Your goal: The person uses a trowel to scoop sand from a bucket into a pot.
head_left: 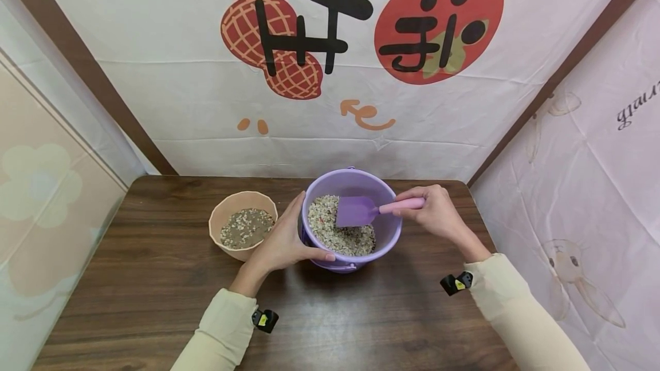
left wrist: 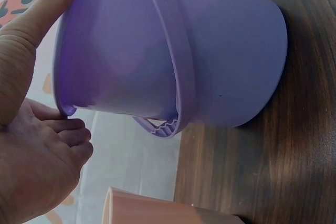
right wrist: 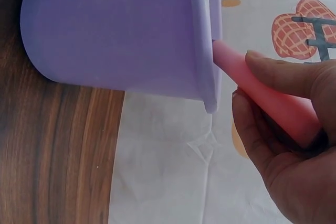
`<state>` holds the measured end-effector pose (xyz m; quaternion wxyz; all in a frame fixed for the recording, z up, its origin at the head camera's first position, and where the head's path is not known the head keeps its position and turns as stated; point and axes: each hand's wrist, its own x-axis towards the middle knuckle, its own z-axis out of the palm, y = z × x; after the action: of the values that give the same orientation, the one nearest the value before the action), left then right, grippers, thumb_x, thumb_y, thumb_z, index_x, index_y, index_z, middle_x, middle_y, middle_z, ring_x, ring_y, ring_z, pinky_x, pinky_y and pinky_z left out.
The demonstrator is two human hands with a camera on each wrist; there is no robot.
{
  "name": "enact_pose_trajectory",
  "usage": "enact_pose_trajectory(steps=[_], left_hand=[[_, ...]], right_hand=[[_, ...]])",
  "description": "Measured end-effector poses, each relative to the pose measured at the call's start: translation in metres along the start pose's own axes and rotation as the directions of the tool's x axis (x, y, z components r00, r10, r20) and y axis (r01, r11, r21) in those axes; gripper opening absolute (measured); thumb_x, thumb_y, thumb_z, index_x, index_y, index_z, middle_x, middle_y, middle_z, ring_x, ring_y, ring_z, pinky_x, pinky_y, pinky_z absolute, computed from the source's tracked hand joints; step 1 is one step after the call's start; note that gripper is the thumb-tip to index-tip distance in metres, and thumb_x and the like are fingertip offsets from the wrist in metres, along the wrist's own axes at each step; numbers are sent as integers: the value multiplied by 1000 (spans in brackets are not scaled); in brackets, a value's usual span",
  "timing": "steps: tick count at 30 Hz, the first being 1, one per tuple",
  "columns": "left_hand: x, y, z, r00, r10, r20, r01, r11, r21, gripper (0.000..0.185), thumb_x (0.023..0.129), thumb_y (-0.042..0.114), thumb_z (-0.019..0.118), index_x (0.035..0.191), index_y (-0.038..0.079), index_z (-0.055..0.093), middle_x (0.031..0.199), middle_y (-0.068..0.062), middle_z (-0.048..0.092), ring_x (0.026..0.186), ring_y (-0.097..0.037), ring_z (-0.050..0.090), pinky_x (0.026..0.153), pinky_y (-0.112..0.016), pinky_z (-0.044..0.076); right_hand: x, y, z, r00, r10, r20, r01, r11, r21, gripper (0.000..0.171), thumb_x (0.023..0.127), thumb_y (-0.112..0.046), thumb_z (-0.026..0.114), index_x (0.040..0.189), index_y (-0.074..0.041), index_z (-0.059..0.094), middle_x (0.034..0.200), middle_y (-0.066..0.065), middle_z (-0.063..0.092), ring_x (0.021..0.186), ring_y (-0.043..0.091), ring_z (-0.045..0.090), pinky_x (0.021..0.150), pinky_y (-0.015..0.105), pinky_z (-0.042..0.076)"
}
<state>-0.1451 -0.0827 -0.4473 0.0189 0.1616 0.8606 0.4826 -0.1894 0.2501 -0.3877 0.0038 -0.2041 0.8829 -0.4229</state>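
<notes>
On the brown wooden worktop [head_left: 154, 279], the purple bucket [head_left: 384, 190] serves as the landmark. Left of the bucket and just beside it stands a peach bowl [head_left: 219, 219] holding a shallow layer of mixed grain; the left wrist view shows its rim low in the frame below the bucket [left wrist: 236, 56].

Between bowl and bucket, the left hand [head_left: 286, 242] wraps the bucket's left wall, thumb along the near rim and fingers [left wrist: 68, 132] tucked under the lip, so its grip is closed around the bucket. The bucket's hinged handle [left wrist: 178, 77] lies down against its side.

Inside the bucket lies pale mixed grain [head_left: 350, 239]. Above the grain a purple scoop [head_left: 356, 210] is held with its blade over the middle of the bucket and its pink handle [head_left: 402, 205] crossing the right rim.

Right of the bucket, the right hand [head_left: 438, 213] pinches that pink handle [right wrist: 268, 95], thumb on top and fingers [right wrist: 254, 135] curled beneath, just outside the bucket's wall [right wrist: 121, 30].

Behind the bucket hangs a white cloth backdrop [head_left: 206, 119] printed with a peanut and dark lettering.
</notes>
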Motion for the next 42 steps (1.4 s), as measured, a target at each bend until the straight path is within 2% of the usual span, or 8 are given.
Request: enact_pose_trajectory(steps=[5,12,23,42], left_hand=[[0,0,0,1000,3,-1,-3,1000,-5,147,51,53,100,163,9,15,165,-12,23,150,-30,25,119,-53,25],[1,-1,1,1000,20,-3,-21,999,-27,145,51,53,100,163,11,18,164,-11,27,148,-29,29,118,-54,27],[1,-1,1,1000,17,-5,-17,1000,-16,146,50,53,100,163,11,18,163,-11,28,148,-29,29,118,-54,27],[2,0,1,1000,9,1,-9,1000,-13,147,51,51,100,163,8,16,165,-12,24,149,-30,26,119,-54,25]], right_hand=[[2,-2,4,1000,16,17,-16,1000,9,25,82,-9,86,105,-2,80,91,0,78,89,14,74,69,22,58],[6,-5,9,1000,25,13,-25,1000,2,22,79,-7,88,99,-5,81,88,5,78,81,17,75,63,26,59],[11,-4,17,998,39,43,-39,999,6,24,80,-8,88,101,-2,80,89,8,77,83,20,76,65,26,60],[12,-5,24,997,31,64,-35,998,50,23,82,-7,86,102,0,79,86,1,77,83,16,76,67,27,60]])
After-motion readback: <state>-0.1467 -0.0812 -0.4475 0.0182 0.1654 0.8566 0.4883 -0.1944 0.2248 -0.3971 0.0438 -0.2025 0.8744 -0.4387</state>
